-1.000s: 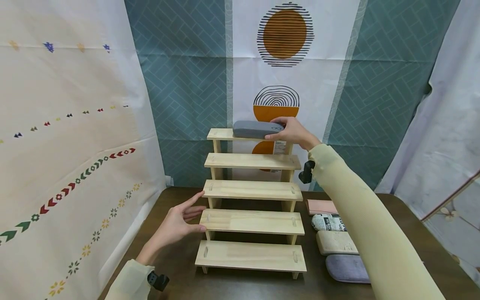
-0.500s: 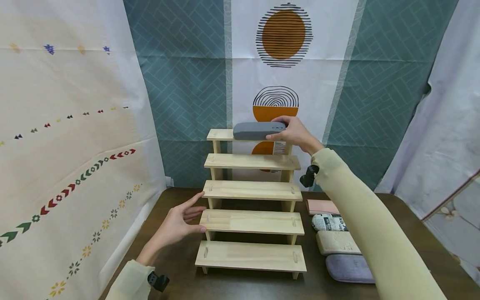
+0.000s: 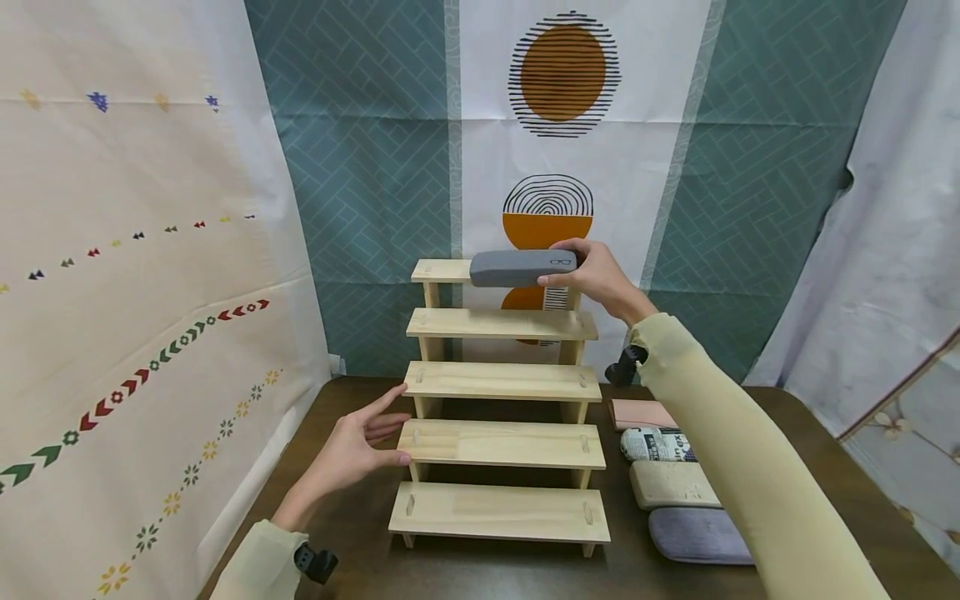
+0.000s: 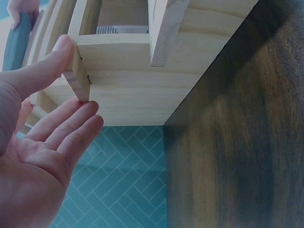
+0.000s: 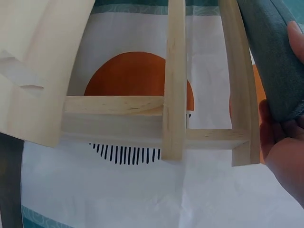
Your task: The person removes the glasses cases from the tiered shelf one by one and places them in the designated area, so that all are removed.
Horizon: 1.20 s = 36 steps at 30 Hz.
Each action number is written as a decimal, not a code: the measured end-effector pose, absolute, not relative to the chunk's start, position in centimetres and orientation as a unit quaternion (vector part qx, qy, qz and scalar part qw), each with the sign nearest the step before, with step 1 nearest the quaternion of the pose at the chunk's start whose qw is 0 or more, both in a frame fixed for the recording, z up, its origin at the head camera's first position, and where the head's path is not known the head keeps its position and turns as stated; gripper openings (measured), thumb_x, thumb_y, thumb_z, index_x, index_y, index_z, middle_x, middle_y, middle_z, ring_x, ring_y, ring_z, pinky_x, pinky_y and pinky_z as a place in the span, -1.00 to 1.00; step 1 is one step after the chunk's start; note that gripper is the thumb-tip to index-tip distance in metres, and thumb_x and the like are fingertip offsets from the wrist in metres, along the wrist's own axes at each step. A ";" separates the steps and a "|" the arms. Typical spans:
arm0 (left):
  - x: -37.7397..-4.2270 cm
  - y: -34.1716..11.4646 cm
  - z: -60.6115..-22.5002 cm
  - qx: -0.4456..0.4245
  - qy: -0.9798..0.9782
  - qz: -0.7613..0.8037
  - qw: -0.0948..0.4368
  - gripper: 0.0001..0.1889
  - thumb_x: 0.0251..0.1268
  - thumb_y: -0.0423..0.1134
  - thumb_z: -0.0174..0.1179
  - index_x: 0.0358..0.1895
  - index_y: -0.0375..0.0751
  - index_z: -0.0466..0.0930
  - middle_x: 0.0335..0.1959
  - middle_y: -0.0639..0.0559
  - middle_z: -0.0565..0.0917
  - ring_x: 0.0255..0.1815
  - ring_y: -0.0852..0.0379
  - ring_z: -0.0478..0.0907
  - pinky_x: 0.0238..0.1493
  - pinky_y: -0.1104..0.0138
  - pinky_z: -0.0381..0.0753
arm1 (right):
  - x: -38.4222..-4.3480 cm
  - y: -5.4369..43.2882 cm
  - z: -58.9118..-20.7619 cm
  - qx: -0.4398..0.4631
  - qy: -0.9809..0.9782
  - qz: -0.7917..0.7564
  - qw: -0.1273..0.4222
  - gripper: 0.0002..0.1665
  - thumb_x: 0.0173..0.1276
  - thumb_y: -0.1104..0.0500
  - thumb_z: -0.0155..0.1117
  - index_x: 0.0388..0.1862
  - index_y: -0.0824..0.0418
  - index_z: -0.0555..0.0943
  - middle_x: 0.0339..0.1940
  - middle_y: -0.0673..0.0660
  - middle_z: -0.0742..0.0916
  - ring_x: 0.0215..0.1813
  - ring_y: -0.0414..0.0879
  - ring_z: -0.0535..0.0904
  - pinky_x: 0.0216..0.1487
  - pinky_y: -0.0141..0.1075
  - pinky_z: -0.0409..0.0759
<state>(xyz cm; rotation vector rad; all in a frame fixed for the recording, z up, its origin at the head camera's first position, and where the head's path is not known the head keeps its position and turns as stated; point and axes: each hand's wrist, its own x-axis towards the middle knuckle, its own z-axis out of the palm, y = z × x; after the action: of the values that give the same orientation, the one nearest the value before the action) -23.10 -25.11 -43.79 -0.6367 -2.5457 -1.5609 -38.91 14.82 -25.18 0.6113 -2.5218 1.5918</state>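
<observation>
My right hand (image 3: pixel 600 279) grips the right end of a grey glasses case (image 3: pixel 510 268), marked with a small pair of glasses. In the head view the case overlaps the front edge of the top step of a pale wooden step shelf (image 3: pixel 502 379). The right wrist view has the blue-grey case (image 5: pixel 275 52) beside the top board, with fingers around its lower end. At the shelf's left side, my left hand (image 3: pixel 352 446) holds the end of one board (image 4: pixel 78 78) between thumb and fingertips.
To the right of the shelf, on the dark brown table (image 3: pixel 810 467), lie a pink case (image 3: pixel 641 414), a newsprint-patterned case (image 3: pixel 656 444), a cream case (image 3: pixel 671 485) and a purple-grey case (image 3: pixel 697 535). Patterned cloths hang behind and at both sides.
The glasses case has come forward and slightly right and down with my right hand, now covering the top step's front edge. My left hand stays on the shelf.
</observation>
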 end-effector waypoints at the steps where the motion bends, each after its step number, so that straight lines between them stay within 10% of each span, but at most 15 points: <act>1: -23.1 -25.1 -43.8 -0.208 -0.833 -0.511 0.044 0.11 0.00 -0.40 0.67 0.67 0.09 0.26 0.30 -0.33 0.62 0.27 -0.22 0.65 0.24 -0.14 0.59 | -38.8 14.9 -25.3 0.204 -0.826 0.524 0.050 -0.23 0.31 0.13 0.58 0.43 0.33 0.50 0.26 0.31 0.61 0.18 0.17 0.54 0.32 -0.05 0.55; 36: -23.0 -25.0 -43.7 -0.207 -0.830 -0.516 0.050 0.11 -0.01 -0.39 0.67 0.66 0.07 0.28 0.29 -0.31 0.64 0.29 -0.21 0.63 0.24 -0.03 0.63 | -31.8 19.5 -29.9 0.233 -0.792 0.559 0.072 -0.28 0.32 0.30 0.56 0.43 0.34 0.52 0.19 0.28 0.59 0.06 0.04 0.53 -0.07 -0.38 0.61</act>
<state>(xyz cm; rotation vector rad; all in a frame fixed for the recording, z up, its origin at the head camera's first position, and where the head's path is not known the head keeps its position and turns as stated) -22.98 -24.96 -43.72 -0.6294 -2.5283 -1.5710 -31.78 19.52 -29.91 0.7010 -2.3808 1.6796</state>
